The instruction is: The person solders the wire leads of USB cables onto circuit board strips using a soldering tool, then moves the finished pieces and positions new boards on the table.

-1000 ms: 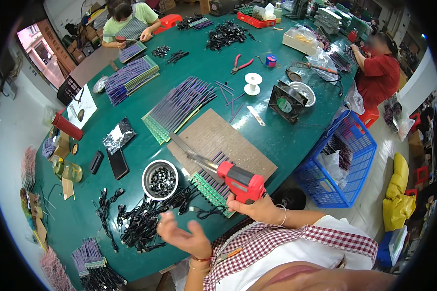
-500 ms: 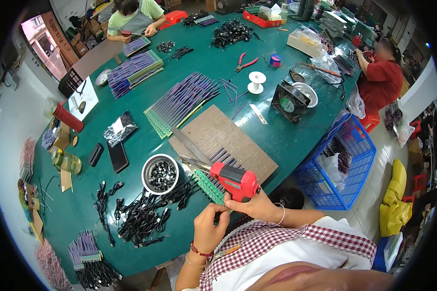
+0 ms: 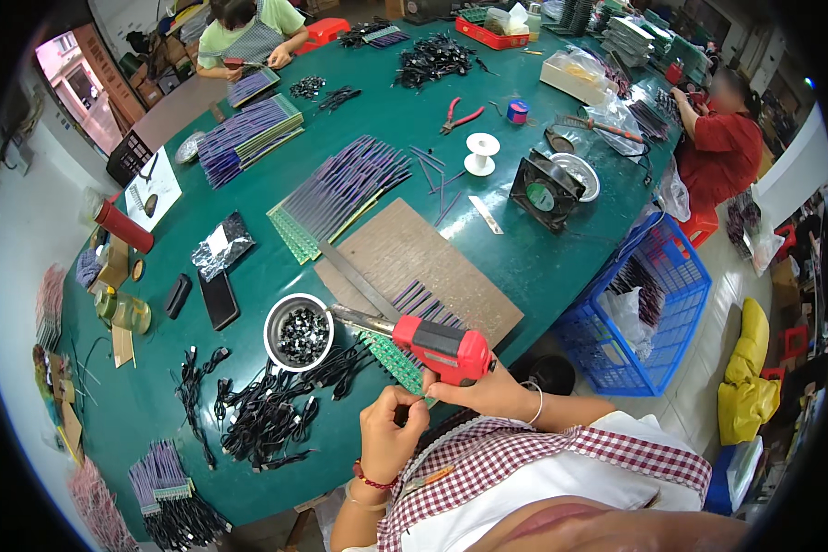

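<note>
My right hand (image 3: 483,391) is closed round a red and black soldering gun (image 3: 443,348). Its metal tip points left, by the rim of a steel bowl (image 3: 272,342) filled with small black parts. Below the gun lies a green circuit board strip (image 3: 391,361), with purple wires (image 3: 425,302) reaching beyond it on a brown cardboard sheet (image 3: 432,248). At the strip's near end, the thumb and forefinger of my left hand (image 3: 391,428) close on its edge. Black cables with plugs (image 3: 267,419) are heaped left of that hand; the gun hides part of the strip.
A metal ruler (image 3: 359,281) lies across the cardboard. Beyond it are wired boards (image 3: 340,189), a white spool (image 3: 481,154), red pliers (image 3: 460,115) and a black fan (image 3: 545,191). A blue basket (image 3: 649,368) stands right of the table. Two people work at the far side.
The gun has swung slightly left and its tip now reaches the bowl's rim. My left hand has shifted a little left and down, its fingertips now apart from my right hand.
</note>
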The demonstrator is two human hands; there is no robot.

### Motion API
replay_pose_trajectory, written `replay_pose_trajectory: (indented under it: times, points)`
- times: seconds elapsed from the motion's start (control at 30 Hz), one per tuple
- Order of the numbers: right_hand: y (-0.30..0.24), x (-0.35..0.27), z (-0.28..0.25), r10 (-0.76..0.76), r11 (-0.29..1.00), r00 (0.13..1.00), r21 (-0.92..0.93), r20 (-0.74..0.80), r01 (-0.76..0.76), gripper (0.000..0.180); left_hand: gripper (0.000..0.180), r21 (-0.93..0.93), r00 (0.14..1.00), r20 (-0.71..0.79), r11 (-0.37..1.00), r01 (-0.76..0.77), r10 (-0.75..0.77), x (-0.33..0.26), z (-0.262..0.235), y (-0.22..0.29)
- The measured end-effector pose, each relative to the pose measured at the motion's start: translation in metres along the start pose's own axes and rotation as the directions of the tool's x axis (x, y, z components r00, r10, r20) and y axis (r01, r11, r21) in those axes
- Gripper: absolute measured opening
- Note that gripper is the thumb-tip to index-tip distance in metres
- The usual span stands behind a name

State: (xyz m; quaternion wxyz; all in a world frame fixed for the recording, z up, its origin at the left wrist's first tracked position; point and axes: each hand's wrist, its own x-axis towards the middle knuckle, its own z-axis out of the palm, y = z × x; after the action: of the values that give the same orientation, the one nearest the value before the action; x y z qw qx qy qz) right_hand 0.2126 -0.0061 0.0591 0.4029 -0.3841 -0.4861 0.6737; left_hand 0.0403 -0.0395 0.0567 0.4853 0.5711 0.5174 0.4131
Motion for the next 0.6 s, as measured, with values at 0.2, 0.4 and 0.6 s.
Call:
replay_pose_trajectory:
  times: [0.2, 0.4, 0.6]
  points:
    - [0.011, -0.002, 0.001, -0.099, 0.991, 0.991, -0.094, -0.089, 0.091, 0.036, 0.009, 0.097, 0.989, -0.122, 0.993, -0.071, 0.082, 0.002, 0.009, -0.002]
    - [0.017, -0.009, 0.002, -0.165, 0.966, 0.985, -0.211, -0.050, 0.151, 0.044, 0.010, -0.007, 0.998, -0.060, 1.000, -0.013, 0.013, -0.006, 0.009, 0.002]
    - [0.019, -0.008, 0.007, 0.071, 0.996, 0.988, -0.044, -0.139, -0.078, 0.060, 0.013, -0.015, 1.000, 0.007, 1.000, 0.010, -0.010, 0.001, 0.001, -0.015]
